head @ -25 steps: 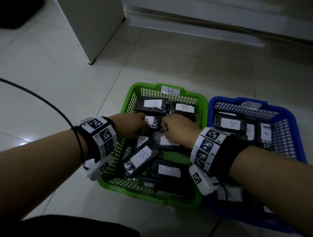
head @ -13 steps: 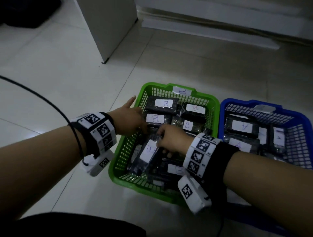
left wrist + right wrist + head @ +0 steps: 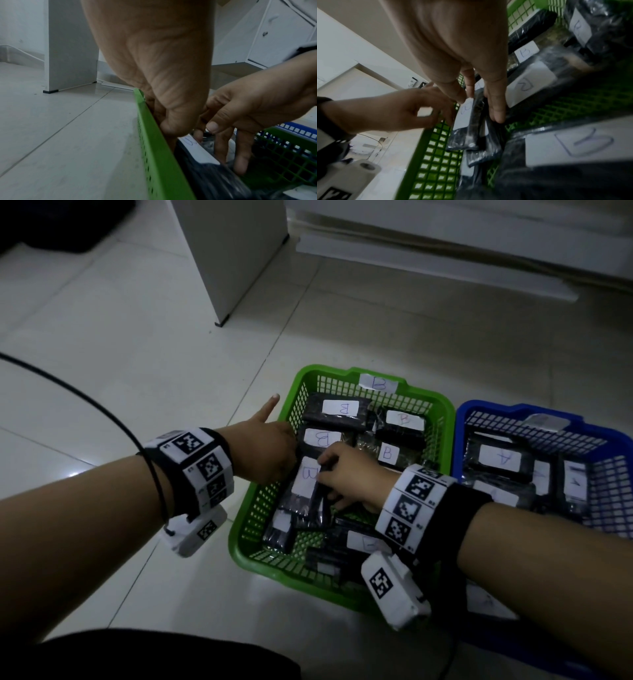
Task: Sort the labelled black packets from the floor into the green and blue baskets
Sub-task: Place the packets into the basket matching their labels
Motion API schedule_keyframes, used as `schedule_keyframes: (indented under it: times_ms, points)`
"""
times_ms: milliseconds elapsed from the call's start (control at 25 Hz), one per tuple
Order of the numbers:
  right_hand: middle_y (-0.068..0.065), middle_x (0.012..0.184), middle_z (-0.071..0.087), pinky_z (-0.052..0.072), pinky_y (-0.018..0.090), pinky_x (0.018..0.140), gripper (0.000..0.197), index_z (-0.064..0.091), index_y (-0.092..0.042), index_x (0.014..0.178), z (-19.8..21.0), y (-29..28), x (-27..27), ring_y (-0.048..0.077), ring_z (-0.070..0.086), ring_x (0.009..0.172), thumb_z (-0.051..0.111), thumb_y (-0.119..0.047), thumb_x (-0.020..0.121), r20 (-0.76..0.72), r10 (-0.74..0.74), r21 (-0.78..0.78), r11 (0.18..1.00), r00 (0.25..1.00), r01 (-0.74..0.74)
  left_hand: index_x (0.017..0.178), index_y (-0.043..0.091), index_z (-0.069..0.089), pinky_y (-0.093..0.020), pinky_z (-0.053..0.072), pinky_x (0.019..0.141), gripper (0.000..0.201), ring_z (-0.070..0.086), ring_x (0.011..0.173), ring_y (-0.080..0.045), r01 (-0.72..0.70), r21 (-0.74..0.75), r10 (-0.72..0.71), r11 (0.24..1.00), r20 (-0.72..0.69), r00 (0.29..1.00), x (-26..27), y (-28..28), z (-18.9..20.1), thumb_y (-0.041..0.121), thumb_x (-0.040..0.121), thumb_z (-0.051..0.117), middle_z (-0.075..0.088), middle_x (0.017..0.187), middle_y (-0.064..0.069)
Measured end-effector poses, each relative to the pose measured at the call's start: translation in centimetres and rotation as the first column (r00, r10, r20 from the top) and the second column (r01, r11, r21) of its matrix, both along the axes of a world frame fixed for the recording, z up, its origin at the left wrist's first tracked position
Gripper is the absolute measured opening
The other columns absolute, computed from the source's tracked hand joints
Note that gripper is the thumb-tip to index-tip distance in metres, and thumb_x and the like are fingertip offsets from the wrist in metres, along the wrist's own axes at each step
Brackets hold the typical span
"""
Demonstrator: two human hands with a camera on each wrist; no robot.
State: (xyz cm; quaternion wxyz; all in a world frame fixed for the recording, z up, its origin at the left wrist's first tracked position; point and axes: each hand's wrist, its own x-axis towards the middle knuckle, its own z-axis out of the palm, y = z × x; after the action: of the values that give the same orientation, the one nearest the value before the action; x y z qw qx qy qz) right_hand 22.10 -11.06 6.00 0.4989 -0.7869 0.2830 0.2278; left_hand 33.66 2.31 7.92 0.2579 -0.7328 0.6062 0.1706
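Note:
The green basket [image 3: 239, 542] holds several black packets labelled B. The blue basket [image 3: 459, 433] to its right holds packets labelled A. My right hand [image 3: 325, 477] is inside the green basket and pinches a B-labelled black packet [image 3: 305, 481] between thumb and fingers. The packet [image 3: 464, 116] stands tilted on its edge against the basket's left wall [image 3: 419, 155]. My left hand [image 3: 270, 450] lies over the left rim [image 3: 154, 148]. One finger sticks out past the rim; the others, loosely curled, touch the packet's labelled side [image 3: 197, 148] without closing on it.
A white cabinet panel [image 3: 233, 261] stands on the tiles beyond the baskets, with a low white ledge [image 3: 428, 265] along the back wall. A black cable [image 3: 102, 412] runs across the floor on the left. No packets show on the floor.
My right hand has drawn back toward the basket's near left, and the B packet now stands up on edge. My left hand has slid onto the left rim with one finger stuck out.

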Motion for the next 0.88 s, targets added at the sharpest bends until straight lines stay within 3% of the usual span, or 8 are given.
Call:
schedule_keyframes:
  times_ms: [160, 280, 360, 520, 600, 680, 760, 880]
  points:
    - [0.013, 0.093, 0.063, 0.059, 0.05, 0.07, 0.018, 0.05, -0.021, 0.073, 0.5, 0.3, 0.0, 0.037, 0.069, 0.081, 0.056, -0.015, 0.089, -0.008, -0.044, -0.018, 0.999, 0.999, 0.044, 0.117, 0.033, 0.053, -0.061, -0.006, 0.114, 0.034, 0.043, 0.124, -0.016, -0.021, -0.111, 0.021, 0.994, -0.001, 1.0, 0.3, -0.3, 0.0, 0.043, 0.085, 0.049, 0.051, 0.119, 0.009]
    - [0.009, 0.075, 0.054, 0.051, 0.037, 0.058, 0.024, 0.046, -0.015, 0.072, 0.9, 0.8, -0.4, 0.025, 0.057, 0.065, 0.048, -0.011, 0.095, -0.119, -0.06, 0.152, 0.985, 0.991, 0.078, 0.122, 0.034, 0.049, -0.06, -0.011, 0.114, 0.047, 0.039, 0.129, -0.017, -0.036, -0.096, 0.033, 0.995, -0.032, 0.999, 0.1, -0.4, -0.3, 0.055, 0.081, 0.055, 0.048, 0.124, 0.008]
    - [0.007, 0.074, 0.05, 0.048, 0.031, 0.059, 0.026, 0.046, -0.016, 0.072, 0.8, 1.1, -0.5, 0.022, 0.054, 0.067, 0.044, -0.006, 0.096, -0.145, -0.103, 0.244, 0.96, 0.984, 0.136, 0.127, 0.033, 0.047, -0.059, -0.012, 0.115, 0.054, 0.038, 0.13, -0.018, -0.043, -0.109, 0.04, 0.993, -0.032, 0.999, 0.1, -0.5, -0.4, 0.058, 0.08, 0.056, 0.045, 0.128, 0.006]
    - [0.006, 0.075, 0.05, 0.049, 0.031, 0.058, 0.024, 0.046, -0.014, 0.076, 0.0, 1.3, -0.1, 0.023, 0.055, 0.064, 0.04, -0.007, 0.098, -0.236, -0.139, 0.273, 0.94, 0.962, 0.203, 0.126, 0.032, 0.049, -0.057, -0.01, 0.116, 0.054, 0.035, 0.132, -0.018, -0.065, -0.131, 0.06, 0.989, -0.047, 0.997, 0.5, -0.3, -1.0, 0.054, 0.078, 0.061, 0.039, 0.135, 0.004]
    - [0.006, 0.075, 0.049, 0.05, 0.034, 0.065, 0.022, 0.047, -0.013, 0.076, -0.1, 1.2, 0.1, 0.02, 0.05, 0.061, 0.042, -0.006, 0.096, -0.261, -0.141, 0.289, 0.933, 0.955, 0.217, 0.118, 0.033, 0.055, -0.058, -0.008, 0.116, 0.046, 0.035, 0.133, -0.016, -0.072, -0.138, 0.063, 0.988, -0.067, 0.996, 0.6, 0.0, -1.4, 0.053, 0.077, 0.062, 0.039, 0.136, 0.007]
    - [0.007, 0.078, 0.049, 0.05, 0.042, 0.081, 0.023, 0.048, -0.013, 0.076, -0.1, 1.1, 0.3, 0.023, 0.055, 0.07, 0.042, 0.0, 0.095, -0.248, -0.183, 0.33, 0.907, 0.951, 0.26, 0.114, 0.033, 0.056, -0.058, -0.007, 0.116, 0.042, 0.034, 0.133, -0.016, -0.087, -0.151, 0.075, 0.985, -0.087, 0.993, 0.8, 0.2, -1.5, 0.052, 0.076, 0.063, 0.039, 0.137, 0.008]
    - [0.008, 0.08, 0.05, 0.047, 0.045, 0.095, 0.027, 0.048, -0.013, 0.078, -0.1, 0.9, 0.1, 0.034, 0.062, 0.093, 0.039, 0.006, 0.094, -0.214, -0.291, 0.37, 0.859, 0.932, 0.353, 0.114, 0.033, 0.055, -0.058, -0.006, 0.116, 0.042, 0.033, 0.135, -0.016, -0.115, -0.151, 0.098, 0.982, -0.116, 0.988, 0.8, 0.2, -1.4, 0.051, 0.077, 0.063, 0.038, 0.139, 0.008]
    - [0.015, 0.104, 0.054, 0.046, 0.04, 0.097, 0.028, 0.051, -0.004, 0.114, -0.5, 0.7, 0.0, 0.038, 0.053, 0.121, 0.037, 0.01, 0.094, -0.194, -0.363, 0.445, 0.796, 0.912, 0.411, 0.116, 0.033, 0.053, -0.056, -0.004, 0.116, 0.045, 0.03, 0.136, -0.016, -0.116, -0.141, 0.1, 0.983, -0.12, 0.988, 0.8, 0.1, -1.3, 0.055, 0.078, 0.061, 0.035, 0.141, 0.008]
